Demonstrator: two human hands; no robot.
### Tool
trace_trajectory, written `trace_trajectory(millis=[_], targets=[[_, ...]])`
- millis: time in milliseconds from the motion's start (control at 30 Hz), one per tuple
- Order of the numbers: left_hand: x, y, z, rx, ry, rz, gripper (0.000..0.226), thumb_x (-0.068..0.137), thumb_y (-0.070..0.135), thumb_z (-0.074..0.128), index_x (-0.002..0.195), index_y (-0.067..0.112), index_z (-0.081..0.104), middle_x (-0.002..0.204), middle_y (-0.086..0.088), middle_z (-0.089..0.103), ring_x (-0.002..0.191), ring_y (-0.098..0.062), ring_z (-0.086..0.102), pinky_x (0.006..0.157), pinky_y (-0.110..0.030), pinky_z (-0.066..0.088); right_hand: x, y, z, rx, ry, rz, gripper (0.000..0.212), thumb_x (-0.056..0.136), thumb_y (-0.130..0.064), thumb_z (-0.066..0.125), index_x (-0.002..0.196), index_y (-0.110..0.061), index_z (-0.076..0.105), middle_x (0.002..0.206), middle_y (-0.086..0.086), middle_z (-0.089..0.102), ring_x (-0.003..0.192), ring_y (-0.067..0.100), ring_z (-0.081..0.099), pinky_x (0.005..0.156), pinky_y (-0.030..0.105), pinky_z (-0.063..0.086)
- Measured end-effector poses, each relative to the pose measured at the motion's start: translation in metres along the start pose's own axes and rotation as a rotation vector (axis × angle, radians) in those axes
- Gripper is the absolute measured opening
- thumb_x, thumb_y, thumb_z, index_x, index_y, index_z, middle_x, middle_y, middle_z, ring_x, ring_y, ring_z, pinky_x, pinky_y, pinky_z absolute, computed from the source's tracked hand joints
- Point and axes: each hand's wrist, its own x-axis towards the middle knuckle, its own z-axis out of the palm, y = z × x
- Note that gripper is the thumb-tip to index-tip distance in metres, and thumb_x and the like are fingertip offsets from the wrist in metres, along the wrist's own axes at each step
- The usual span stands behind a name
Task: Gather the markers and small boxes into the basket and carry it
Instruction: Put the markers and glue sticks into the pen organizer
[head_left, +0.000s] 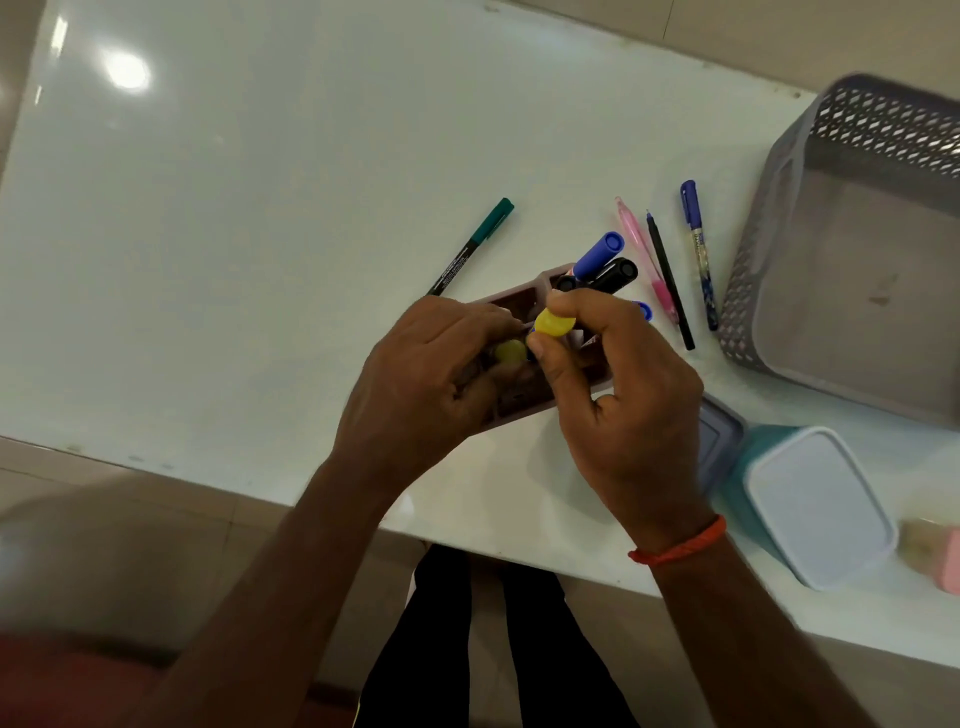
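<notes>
A small mauve pen holder (524, 301) with compartments stands at the middle of the white table (260, 234). My left hand (431, 379) grips its near side. My right hand (623, 415) pinches a yellow-capped marker (555, 323) upright over the holder. A second yellow cap (510, 352) shows by my left fingers. A blue marker (598, 255) and a black marker (615, 275) stick out of the holder. A green pen (475, 244) lies to the left. Pink (647, 260), black (670, 280) and blue (698, 249) pens lie to the right. The grey perforated basket (769, 249) stands at the right edge, empty.
A teal box with a white lid (815, 504) lies near the table's front edge at the right, with a grey-lidded box (719, 441) beside it, partly behind my right hand. A pink object (943, 558) shows at the far right edge. My legs stand below the table edge.
</notes>
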Motion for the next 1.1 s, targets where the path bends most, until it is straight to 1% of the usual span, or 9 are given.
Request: trace_trajectory(millis=[133,233,333,400,600,700,767,933,1100], targets=[[-0.002,-0.002,-0.004,-0.017,0.113,-0.008,0.022,0.086,0.017,0.078,0.104,0.004,0.074,0.107,-0.009,0.075,0.097,-0.024,0.069,0.086,-0.032,0.054,-0.006,0.011,0.002,-0.188,-0.132,-0.113,0.026,0.097,-0.024,0.060,0.109,-0.004,0.072,0.109,0.012,0.075,0.100,0.024,0.072,0.090,0.037,0.059],[-0.001,-0.003,-0.003,-0.010,0.118,0.011,0.018,0.086,0.016,0.077,0.099,0.004,0.075,0.105,-0.009,0.075,0.096,-0.024,0.070,0.085,-0.033,0.055,-0.006,0.014,0.003,-0.337,-0.235,-0.181,0.034,0.094,-0.027,0.052,0.105,-0.003,0.074,0.101,0.016,0.076,0.091,0.030,0.074,0.085,0.045,0.061],[0.003,-0.003,-0.002,-0.002,0.096,0.021,0.018,0.088,0.021,0.074,0.096,0.005,0.076,0.104,-0.009,0.075,0.095,-0.024,0.069,0.086,-0.031,0.053,0.002,0.010,-0.003,-0.326,-0.273,-0.225,0.032,0.091,-0.024,0.054,0.100,-0.001,0.074,0.094,0.017,0.076,0.084,0.032,0.073,0.082,0.044,0.061],[0.004,-0.002,-0.002,-0.006,0.083,0.018,0.023,0.091,0.026,0.069,0.096,0.005,0.075,0.105,-0.009,0.075,0.095,-0.025,0.069,0.086,-0.030,0.051,0.006,0.003,-0.018,-0.262,-0.246,-0.246,0.020,0.092,-0.020,0.065,0.099,-0.005,0.075,0.092,0.011,0.076,0.081,0.024,0.072,0.080,0.036,0.060],[0.006,0.005,0.001,0.007,0.212,-0.052,0.016,0.092,0.019,0.069,0.101,0.007,0.075,0.120,-0.006,0.069,0.115,-0.024,0.059,0.098,-0.038,0.046,0.045,-0.012,-0.084,0.077,0.037,0.049,0.007,0.094,-0.021,0.069,0.096,-0.018,0.076,0.080,-0.014,0.071,0.067,-0.002,0.063,0.063,0.011,0.049],[0.008,0.006,0.002,-0.096,0.240,-0.195,0.013,0.095,0.010,0.065,0.107,0.012,0.072,0.113,0.005,0.068,0.108,-0.010,0.061,0.093,-0.018,0.044,0.087,0.014,-0.098,-0.065,0.026,0.158,0.007,0.095,-0.028,0.066,0.092,-0.026,0.072,0.075,-0.025,0.064,0.064,-0.008,0.060,0.064,0.003,0.041],[0.008,0.005,0.003,-0.170,0.256,-0.299,0.019,0.095,0.002,0.064,0.108,0.013,0.072,0.106,0.006,0.072,0.096,-0.003,0.065,0.088,-0.009,0.044,0.119,0.046,-0.092,-0.254,-0.125,0.246,0.013,0.095,-0.034,0.063,0.097,-0.026,0.072,0.083,-0.014,0.070,0.070,-0.002,0.062,0.069,0.010,0.044],[0.011,-0.001,0.006,-0.179,0.282,-0.301,0.023,0.092,-0.005,0.064,0.107,0.007,0.074,0.103,0.003,0.074,0.095,-0.008,0.070,0.089,-0.015,0.051,0.169,0.118,-0.047,-0.775,-0.505,0.254,0.033,0.094,-0.023,0.062,0.126,-0.015,0.059,0.122,0.017,0.063,0.110,0.039,0.061,0.087,0.041,0.049],[0.012,-0.005,0.006,-0.182,0.256,-0.282,0.021,0.090,-0.007,0.065,0.104,0.006,0.075,0.100,0.008,0.072,0.096,0.006,0.067,0.088,-0.010,0.049,0.178,0.124,-0.021,-0.872,-0.550,0.202,0.031,0.092,-0.004,0.060,0.121,0.002,0.052,0.117,0.025,0.059,0.111,0.046,0.058,0.080,0.045,0.047]])
